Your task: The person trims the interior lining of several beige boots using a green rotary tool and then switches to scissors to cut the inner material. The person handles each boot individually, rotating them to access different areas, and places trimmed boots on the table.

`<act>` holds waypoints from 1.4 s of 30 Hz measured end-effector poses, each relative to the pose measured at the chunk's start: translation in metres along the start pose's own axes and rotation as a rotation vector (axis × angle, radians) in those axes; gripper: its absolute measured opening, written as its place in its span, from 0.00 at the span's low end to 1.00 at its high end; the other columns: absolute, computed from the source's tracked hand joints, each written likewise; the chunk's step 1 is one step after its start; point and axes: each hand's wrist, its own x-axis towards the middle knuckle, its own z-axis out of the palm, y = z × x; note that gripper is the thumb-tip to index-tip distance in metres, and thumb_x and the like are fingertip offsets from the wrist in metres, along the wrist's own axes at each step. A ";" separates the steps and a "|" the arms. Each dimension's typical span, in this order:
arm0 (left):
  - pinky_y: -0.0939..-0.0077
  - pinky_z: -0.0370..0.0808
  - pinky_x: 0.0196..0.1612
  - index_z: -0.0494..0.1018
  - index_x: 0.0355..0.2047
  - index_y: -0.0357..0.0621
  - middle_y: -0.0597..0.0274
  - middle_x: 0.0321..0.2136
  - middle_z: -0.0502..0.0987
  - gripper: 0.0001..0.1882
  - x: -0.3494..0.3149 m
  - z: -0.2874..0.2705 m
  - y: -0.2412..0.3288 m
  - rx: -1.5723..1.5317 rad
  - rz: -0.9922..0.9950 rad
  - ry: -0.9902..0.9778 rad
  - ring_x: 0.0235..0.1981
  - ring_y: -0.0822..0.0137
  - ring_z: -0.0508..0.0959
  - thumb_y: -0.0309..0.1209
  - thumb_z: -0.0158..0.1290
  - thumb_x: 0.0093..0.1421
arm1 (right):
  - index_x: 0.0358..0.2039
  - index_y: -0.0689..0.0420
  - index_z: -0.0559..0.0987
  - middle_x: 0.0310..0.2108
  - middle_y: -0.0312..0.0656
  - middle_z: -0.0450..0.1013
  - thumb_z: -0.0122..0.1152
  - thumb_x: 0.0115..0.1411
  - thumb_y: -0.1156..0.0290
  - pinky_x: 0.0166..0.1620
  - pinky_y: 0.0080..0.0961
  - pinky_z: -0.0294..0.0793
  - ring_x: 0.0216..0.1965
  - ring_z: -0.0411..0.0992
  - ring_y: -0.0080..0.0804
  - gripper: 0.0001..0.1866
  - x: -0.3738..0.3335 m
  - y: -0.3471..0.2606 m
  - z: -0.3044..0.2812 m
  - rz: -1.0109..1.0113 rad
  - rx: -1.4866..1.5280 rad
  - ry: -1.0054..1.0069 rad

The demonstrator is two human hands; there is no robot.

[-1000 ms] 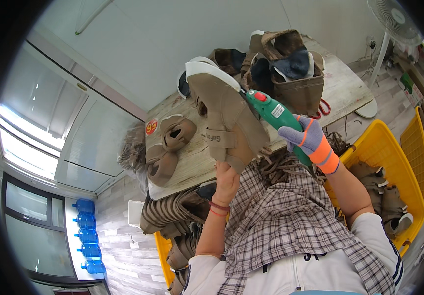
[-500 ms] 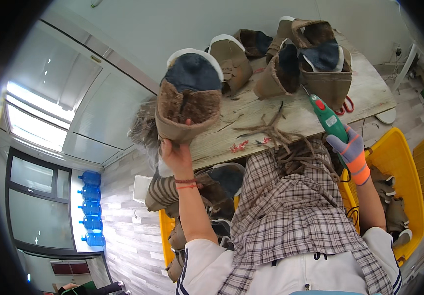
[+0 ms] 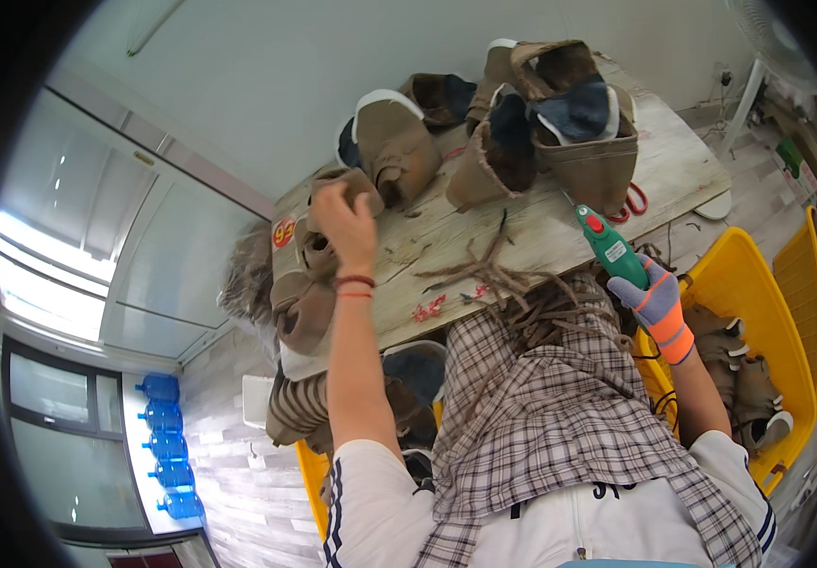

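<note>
My bare left hand is at the table's left end, its fingers bent over a brown shoe upper and partly hiding it. More brown uppers lie stacked just below that hand. In its grey and orange glove, my right hand grips a green electric hand tool with a red switch and a thin metal tip pointing at the table. Several fleece-lined uppers with dark blue and white parts stand along the back. Long brown trimmed strips trail off the front edge onto my plaid apron.
Red-handled scissors lie beside the tool on the pale wooden table. A yellow crate of uppers stands at my right. Beneath the table's left end are striped rolled material and another yellow crate. Blue water bottles line the left wall.
My left hand has turned over and moved up; the fleece-lined upper it held raised is no longer lifted toward me. My right hand still holds the tool. The whole view has shifted slightly.
</note>
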 end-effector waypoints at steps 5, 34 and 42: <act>0.69 0.67 0.44 0.61 0.51 0.35 0.58 0.35 0.71 0.30 -0.080 0.101 0.082 -0.815 -0.808 -0.417 0.39 0.63 0.71 0.32 0.62 0.52 | 0.43 0.63 0.76 0.28 0.35 0.76 0.72 0.48 0.63 0.32 0.17 0.72 0.27 0.70 0.15 0.25 0.003 0.005 0.002 0.008 -0.004 0.037; 0.53 0.64 0.60 0.62 0.55 0.33 0.47 0.54 0.69 0.19 -0.017 -0.085 0.020 -1.869 -1.619 -0.021 0.56 0.51 0.68 0.29 0.42 0.66 | 0.45 0.59 0.75 0.22 0.45 0.74 0.73 0.40 0.50 0.27 0.33 0.72 0.22 0.73 0.42 0.35 0.018 -0.042 0.034 -0.879 -0.806 0.124; 0.54 0.65 0.59 0.62 0.54 0.30 0.45 0.53 0.69 0.19 -0.032 -0.084 0.020 -1.961 -1.637 -0.090 0.55 0.50 0.69 0.29 0.42 0.66 | 0.46 0.58 0.74 0.18 0.41 0.70 0.71 0.40 0.47 0.24 0.32 0.68 0.20 0.69 0.38 0.37 0.011 -0.040 0.027 -0.914 -0.899 0.069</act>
